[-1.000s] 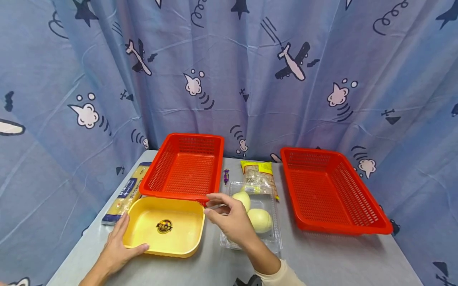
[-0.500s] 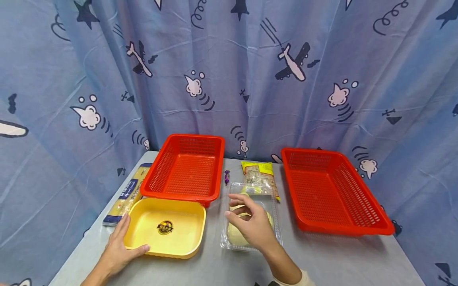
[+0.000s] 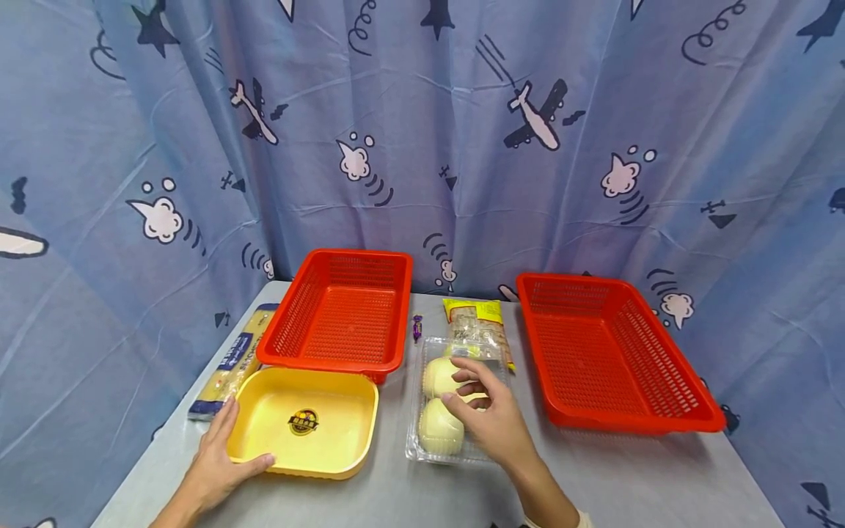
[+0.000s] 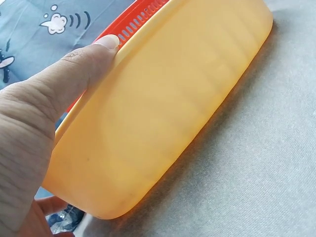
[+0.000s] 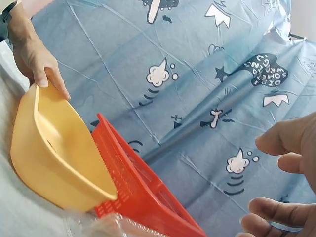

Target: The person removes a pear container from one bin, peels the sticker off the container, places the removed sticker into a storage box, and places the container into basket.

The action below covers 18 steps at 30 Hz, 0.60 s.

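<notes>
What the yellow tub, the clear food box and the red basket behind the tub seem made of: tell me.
Yellow tub: probably plastic, smooth, softly shiny; its wall looks translucent.
Clear food box: likely thin, glossy plastic; see-through, with bright glints.
Red basket: likely moulded plastic, slightly glossy; slots pierce its walls.

Can't see the near edge of the table (image 3: 370,506), cut off by the bottom of the head view. Can't read the small print on the purple candy (image 3: 417,328) or the blue-ended packet (image 3: 227,374) along the left edge, partly hidden by the rim of the red basket (image 3: 330,364). Can't see the clear clamshell (image 3: 470,450) whole behind the right hand (image 3: 491,418), nor tell touch from gap between them. Get only a blurred, cut-off bit of clamshell at the right wrist view's bottom.
</notes>
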### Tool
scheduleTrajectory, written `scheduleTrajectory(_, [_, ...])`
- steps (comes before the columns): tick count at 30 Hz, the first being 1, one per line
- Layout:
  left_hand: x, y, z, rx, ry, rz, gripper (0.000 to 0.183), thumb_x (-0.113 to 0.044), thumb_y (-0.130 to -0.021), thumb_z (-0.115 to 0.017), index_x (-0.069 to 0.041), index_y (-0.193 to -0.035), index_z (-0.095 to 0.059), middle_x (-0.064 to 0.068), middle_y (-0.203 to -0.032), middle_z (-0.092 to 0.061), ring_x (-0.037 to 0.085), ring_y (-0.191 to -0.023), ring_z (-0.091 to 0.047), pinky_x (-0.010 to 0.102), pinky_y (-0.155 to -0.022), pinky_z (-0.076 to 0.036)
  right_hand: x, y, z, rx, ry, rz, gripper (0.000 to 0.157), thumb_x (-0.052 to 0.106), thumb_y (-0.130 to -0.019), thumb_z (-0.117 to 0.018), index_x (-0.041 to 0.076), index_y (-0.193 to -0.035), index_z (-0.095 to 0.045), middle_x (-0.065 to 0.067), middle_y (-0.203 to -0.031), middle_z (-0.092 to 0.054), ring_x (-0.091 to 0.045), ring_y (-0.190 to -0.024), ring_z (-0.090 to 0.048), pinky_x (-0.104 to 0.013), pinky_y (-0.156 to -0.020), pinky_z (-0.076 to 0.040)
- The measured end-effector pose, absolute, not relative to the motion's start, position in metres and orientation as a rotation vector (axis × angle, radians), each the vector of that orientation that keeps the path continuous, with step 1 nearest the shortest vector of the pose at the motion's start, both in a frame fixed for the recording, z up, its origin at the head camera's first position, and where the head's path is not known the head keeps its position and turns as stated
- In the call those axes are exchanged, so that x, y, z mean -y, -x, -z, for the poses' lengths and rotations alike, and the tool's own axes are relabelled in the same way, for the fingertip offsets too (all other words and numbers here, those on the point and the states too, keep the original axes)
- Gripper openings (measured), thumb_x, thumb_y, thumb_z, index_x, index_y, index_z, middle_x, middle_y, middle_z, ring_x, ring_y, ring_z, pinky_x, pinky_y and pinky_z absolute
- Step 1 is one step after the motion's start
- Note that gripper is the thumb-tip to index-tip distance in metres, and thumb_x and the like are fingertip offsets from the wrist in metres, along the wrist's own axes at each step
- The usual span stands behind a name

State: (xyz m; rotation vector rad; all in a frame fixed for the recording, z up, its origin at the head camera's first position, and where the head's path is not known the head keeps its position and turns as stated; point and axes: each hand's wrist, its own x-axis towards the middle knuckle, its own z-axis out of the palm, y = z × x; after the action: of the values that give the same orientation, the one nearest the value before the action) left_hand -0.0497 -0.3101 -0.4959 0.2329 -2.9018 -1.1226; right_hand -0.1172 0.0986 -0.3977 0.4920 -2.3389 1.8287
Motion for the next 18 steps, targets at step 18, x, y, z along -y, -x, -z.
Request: scheduleTrajectory(18, [0.310, 0.050, 0.497, 2.892, -0.230, 1.136, 0.116, -0.043, -0.076, -0.080, 0.006, -0.151, -0.007, 0.023, -0.157, 0.001, 0.056, -0.134, -0.011, 0.074, -0.097, -0.016, -0.145, 0.126, 0.420, 2.410, -0.263, -1.662, 0.050, 0.012, -0.083, -0.077, 0.017, -0.130, -0.060, -0.009, -0.115, -0.057, -0.024, -0.098, -0.053, -0.034, -0.079, -0.046])
